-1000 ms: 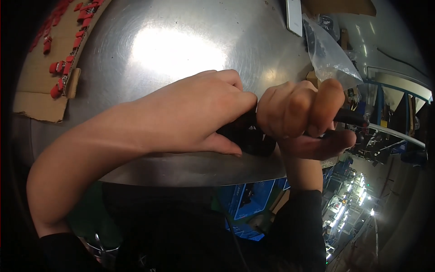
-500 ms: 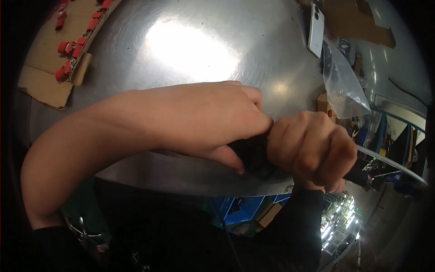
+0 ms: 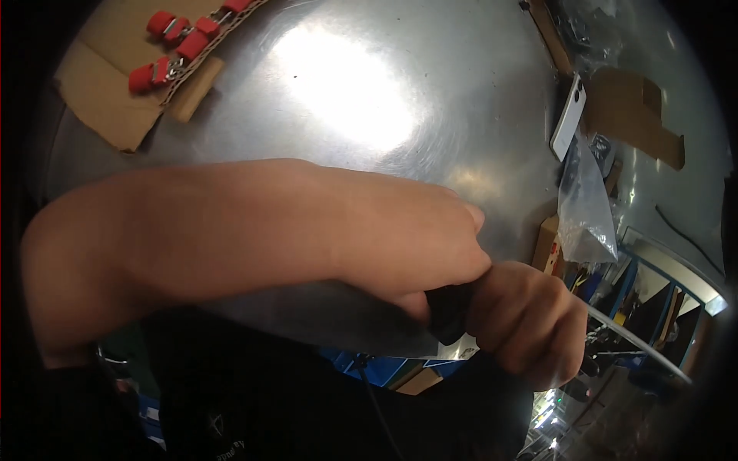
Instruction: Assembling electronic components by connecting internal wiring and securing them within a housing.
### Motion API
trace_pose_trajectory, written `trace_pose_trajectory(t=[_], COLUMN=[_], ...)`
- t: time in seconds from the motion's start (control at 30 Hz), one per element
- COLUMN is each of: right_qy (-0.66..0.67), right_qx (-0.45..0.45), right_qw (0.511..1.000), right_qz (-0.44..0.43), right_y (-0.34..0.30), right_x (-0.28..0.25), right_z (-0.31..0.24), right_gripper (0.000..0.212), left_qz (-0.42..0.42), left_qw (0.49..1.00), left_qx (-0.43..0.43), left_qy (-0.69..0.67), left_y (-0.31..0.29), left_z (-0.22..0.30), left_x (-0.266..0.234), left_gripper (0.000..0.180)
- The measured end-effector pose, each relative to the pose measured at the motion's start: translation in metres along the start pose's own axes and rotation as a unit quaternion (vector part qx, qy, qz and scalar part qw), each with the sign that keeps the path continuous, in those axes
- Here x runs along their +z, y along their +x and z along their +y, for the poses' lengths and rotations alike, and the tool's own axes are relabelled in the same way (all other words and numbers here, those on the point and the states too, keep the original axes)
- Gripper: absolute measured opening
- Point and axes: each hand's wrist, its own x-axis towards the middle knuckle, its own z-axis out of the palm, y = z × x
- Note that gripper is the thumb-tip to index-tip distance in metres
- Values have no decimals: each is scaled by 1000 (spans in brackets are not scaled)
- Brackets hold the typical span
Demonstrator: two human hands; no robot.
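Near the metal table's [image 3: 254, 127] front edge, the left hand [image 3: 419, 242] is curling around a black object [image 3: 447, 313]; the right hand [image 3: 530, 323] is balling tight against it, contents hidden. Shiny tabletop is stretching between corrugated cardboard [image 3: 108, 100] and 1 white phone [image 3: 569, 119]. White lettering [image 3: 231, 450] is marking the dark shirt [image 3: 254, 384].

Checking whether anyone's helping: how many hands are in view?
2: the left hand near the centre and the right hand beside it, both at the black object. No others show.
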Motion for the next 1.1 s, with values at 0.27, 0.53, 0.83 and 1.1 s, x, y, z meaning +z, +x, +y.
trace_pose_trajectory(t=[0.27,0.53,0.83,1.1], right_qy=[7,-332,-419,-433], right_qx=[-57,-35,-162,-100], right_qw=[992,783,745,742], right_qz=[109,525,493,502], right_y=[-6,3,-11,-15], right_x=[15,92,112,102], right_z=[6,-33,8,30], right_gripper=[29,46,55,56], left_qz=[30,18,172,207], left_qw=[998,999,980,971], left_qx=[58,36,21,-14], left_qy=[17,31,95,122], left_y=[3,4,1,-3], left_z=[-7,7,20,23], left_x=[4,1,21,19], left_gripper=[43,49,45,44])
